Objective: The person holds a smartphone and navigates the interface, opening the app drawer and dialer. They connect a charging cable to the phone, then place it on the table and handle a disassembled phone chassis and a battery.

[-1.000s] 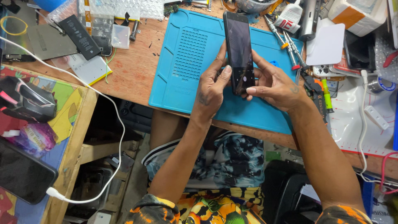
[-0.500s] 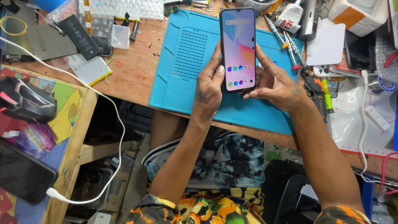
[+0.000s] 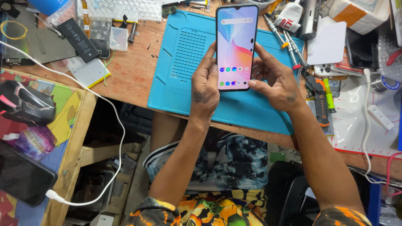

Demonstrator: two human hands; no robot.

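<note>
A smartphone (image 3: 236,46) with a lit, colourful screen is held upright above a blue work mat (image 3: 180,67). My left hand (image 3: 205,86) grips its left edge and lower back. Against the phone's right edge and bottom corner rest the fingers of my right hand (image 3: 274,81). Small app icons show in the lower part of the screen.
Screwdrivers (image 3: 289,39) and a glue tube (image 3: 289,14) lie right of the mat. A black flat battery (image 3: 77,39) and small parts sit at the left on the wooden bench (image 3: 130,79). A white cable (image 3: 104,138) hangs off the bench edge. Another dark phone (image 3: 23,175) lies at lower left.
The phone's screen went from dark to lit, then changed to a home screen with icons. Both hands kept hold of it and shifted it only slightly.
</note>
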